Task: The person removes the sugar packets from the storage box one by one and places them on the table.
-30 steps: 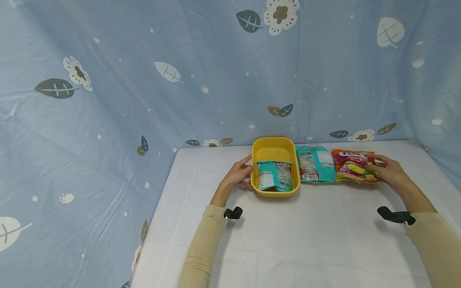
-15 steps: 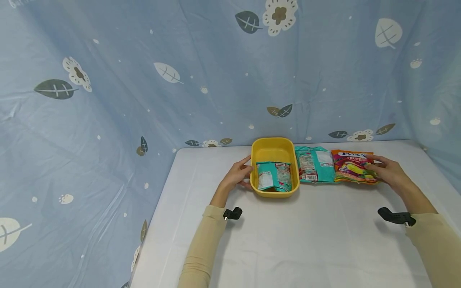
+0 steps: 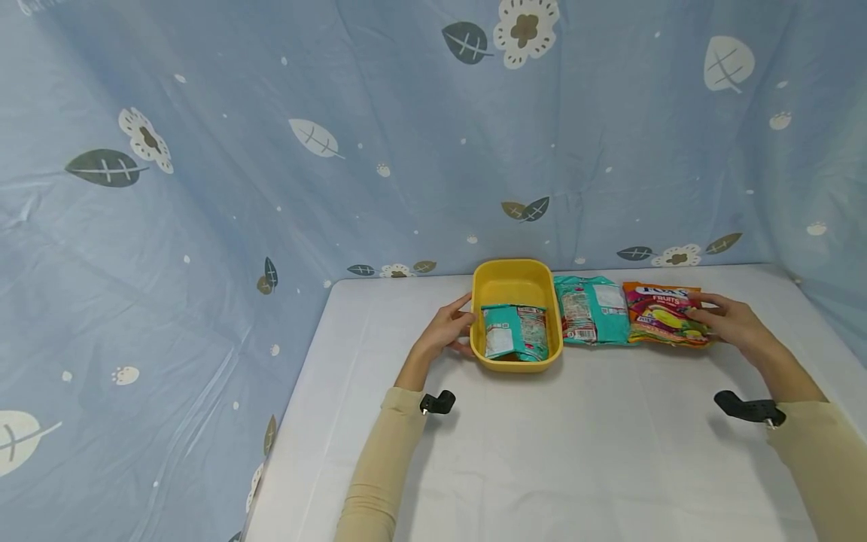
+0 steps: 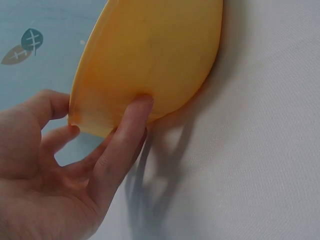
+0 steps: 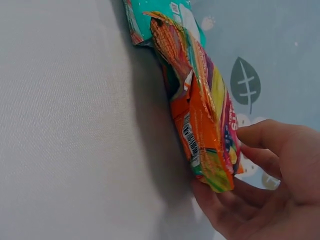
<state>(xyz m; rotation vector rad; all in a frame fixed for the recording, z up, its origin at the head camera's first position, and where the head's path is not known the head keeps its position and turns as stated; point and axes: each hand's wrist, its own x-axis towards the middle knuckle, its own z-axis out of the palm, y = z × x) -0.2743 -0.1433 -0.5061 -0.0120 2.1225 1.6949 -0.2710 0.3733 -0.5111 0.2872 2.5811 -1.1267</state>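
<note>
A yellow plastic basin [image 3: 518, 271] sits on the table, holding a teal snack packet [image 3: 516, 331]. My left hand [image 3: 448, 325] is at its left side. In the left wrist view, one digit reaches over the rim while another finger [image 4: 135, 120] presses the outer wall. To the right of the basin lies a second teal packet [image 3: 594, 312], with an orange bag of fruit candy [image 3: 667, 316] against its right edge. My right hand [image 3: 733, 324] grips the candy bag's right end. In the right wrist view, its thumb [image 5: 260, 134] lies on the printed face and fingers are underneath.
A white cloth [image 3: 576, 452] covers the table. Blue curtains with leaf and flower prints [image 3: 420, 135] hang close behind the basin and bags, and along the left side. Both wrists carry small black cameras [image 3: 438, 402].
The right wrist has shifted very slightly to the right. Both hands stay at the basin and the candy bag, and nothing else has visibly moved.
</note>
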